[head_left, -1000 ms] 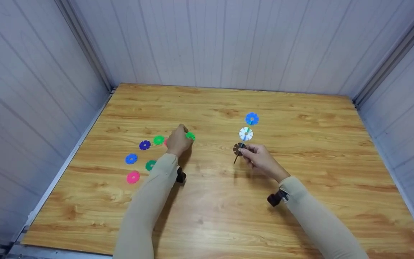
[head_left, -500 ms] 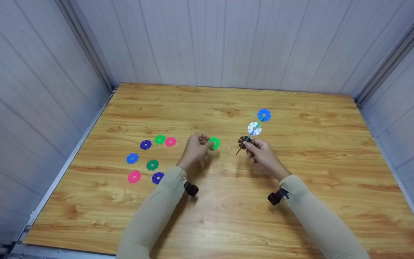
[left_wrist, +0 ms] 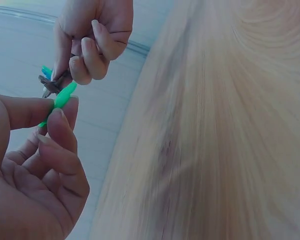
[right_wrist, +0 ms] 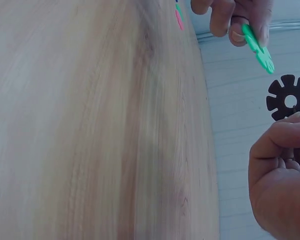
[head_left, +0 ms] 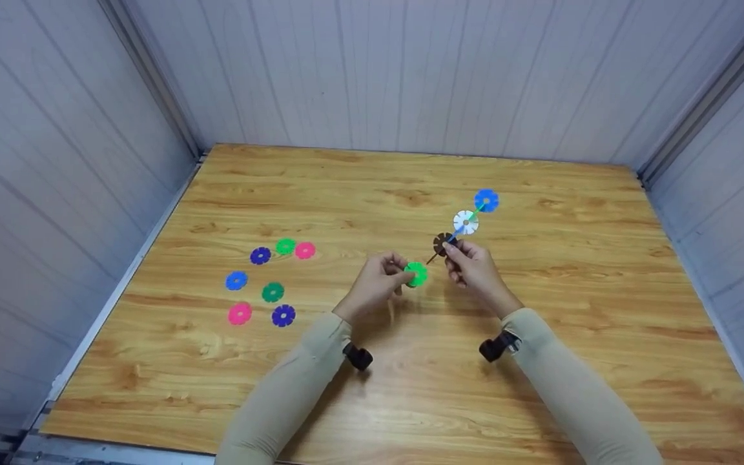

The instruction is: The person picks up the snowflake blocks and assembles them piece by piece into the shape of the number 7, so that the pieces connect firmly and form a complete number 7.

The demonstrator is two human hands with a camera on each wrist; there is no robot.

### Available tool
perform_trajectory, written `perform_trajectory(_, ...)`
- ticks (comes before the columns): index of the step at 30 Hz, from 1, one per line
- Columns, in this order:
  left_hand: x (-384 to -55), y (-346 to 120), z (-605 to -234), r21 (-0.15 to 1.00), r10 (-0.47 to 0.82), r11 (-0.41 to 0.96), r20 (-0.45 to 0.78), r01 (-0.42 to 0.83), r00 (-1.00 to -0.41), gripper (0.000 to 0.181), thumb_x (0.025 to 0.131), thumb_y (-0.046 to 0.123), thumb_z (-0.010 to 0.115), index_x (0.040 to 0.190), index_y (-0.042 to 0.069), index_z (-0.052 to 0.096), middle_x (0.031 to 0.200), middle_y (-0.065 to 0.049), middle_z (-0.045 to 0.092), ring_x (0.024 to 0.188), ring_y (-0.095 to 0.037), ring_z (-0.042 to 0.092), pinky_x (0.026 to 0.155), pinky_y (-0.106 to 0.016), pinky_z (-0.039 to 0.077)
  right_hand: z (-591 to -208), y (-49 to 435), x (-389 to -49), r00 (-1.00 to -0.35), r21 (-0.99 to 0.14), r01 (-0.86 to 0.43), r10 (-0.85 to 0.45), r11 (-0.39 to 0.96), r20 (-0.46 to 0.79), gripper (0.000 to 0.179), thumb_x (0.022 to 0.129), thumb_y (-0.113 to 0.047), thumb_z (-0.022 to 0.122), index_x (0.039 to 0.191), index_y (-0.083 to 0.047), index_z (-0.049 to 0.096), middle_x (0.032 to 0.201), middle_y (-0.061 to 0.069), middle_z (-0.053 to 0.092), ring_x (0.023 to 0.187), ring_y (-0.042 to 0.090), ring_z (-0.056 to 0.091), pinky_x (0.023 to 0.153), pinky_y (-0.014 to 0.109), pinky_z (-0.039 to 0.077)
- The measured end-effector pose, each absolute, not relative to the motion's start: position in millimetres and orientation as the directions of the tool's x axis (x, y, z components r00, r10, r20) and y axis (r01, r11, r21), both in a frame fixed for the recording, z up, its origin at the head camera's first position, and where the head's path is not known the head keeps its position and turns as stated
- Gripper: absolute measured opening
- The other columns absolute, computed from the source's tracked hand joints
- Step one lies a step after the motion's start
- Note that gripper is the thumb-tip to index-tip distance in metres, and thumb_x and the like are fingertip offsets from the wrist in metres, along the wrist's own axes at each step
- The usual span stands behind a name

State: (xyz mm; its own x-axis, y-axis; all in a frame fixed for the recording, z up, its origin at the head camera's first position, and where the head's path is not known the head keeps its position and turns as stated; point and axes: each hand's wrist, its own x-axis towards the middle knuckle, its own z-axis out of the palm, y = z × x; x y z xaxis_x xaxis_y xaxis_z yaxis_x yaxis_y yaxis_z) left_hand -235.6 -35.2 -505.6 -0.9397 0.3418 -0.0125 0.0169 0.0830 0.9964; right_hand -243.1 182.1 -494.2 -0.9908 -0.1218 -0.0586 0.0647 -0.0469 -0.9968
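Note:
My left hand (head_left: 375, 284) pinches a bright green notched plastic disc (head_left: 416, 268) between thumb and fingers, above the table. My right hand (head_left: 480, 278) pinches a joined chain of such discs at its black disc (head_left: 440, 243). Beyond the black one, the chain runs up to the right through a white disc (head_left: 471, 226) to a blue disc (head_left: 493, 197), with edge-on discs linking them. A dark edge-on piece points from the black disc toward the green one. In the right wrist view, a small gap separates the green disc (right_wrist: 262, 55) from the black disc (right_wrist: 277, 103).
Several loose notched discs lie on the wooden table (head_left: 572, 290) at the left, among them a pink disc (head_left: 235, 314), a dark green disc (head_left: 268, 296), a purple disc (head_left: 278, 320) and a blue disc (head_left: 232, 284). Panel walls (head_left: 359, 77) stand around the back and sides.
My left hand has carried the bright green disc from the loose group rightward, close to the chain. My right hand has tilted the chain further right, its far end moving up and right.

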Motion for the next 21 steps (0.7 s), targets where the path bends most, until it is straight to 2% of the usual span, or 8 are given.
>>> perform_trajectory(6,-235,-32,-504,0.997,0.331,0.079,-0.019,0.008,-0.944,0.01,0.093,0.004,0.068,0.098,0.002,0.06,0.076,-0.006,0.065,0.055,-0.012,0.053,0.049,-0.026,0.042,-493,180,-241,-0.99,-0.996,0.072,-0.123,-0.055,-0.065,0.034,0.103,-0.021,0.056,0.094,0.012,0.051,0.064,0.003,0.054,0.044,0.008,0.045,0.038,0.02,0.033)
perform_trajectory(14,-235,-25,-505,0.999,0.32,0.024,-0.032,-0.026,-0.947,0.011,0.093,0.002,0.066,0.1,-0.001,0.06,0.077,-0.006,0.065,0.054,-0.012,0.053,0.044,-0.022,0.039,-494,180,-239,-0.987,-0.992,0.093,-0.142,-0.08,-0.081,0.026,0.103,-0.022,0.056,0.088,0.0,0.055,0.065,0.003,0.053,0.045,0.008,0.045,0.038,0.02,0.033)
perform_trajectory(21,-229,-18,-504,0.996,0.272,-0.053,-0.054,-0.071,-0.961,0.009,0.093,-0.004,0.063,0.098,-0.003,0.055,0.076,-0.006,0.056,0.054,-0.012,0.051,0.045,-0.022,0.044,-493,175,-236,-0.984,-0.992,0.083,-0.164,-0.096,-0.067,0.022,0.105,-0.018,0.051,0.091,-0.002,0.055,0.064,0.004,0.052,0.045,0.008,0.044,0.039,0.02,0.032)
